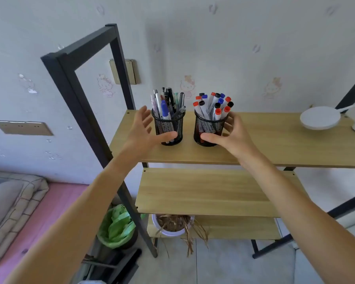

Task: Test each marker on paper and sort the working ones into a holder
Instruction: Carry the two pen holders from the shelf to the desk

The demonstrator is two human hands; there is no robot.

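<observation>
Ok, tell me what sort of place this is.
Probably a bedroom or small home room: cartoon-cat wallpaper, a padded quilt on pink bedding at lower left, and a wooden shelf unit holding two mesh pen holders.

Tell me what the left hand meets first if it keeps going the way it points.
Probably the black mesh holder of mixed pens: the left hand is open beside it, thumb nearly touching, though depth is unclear.
</observation>
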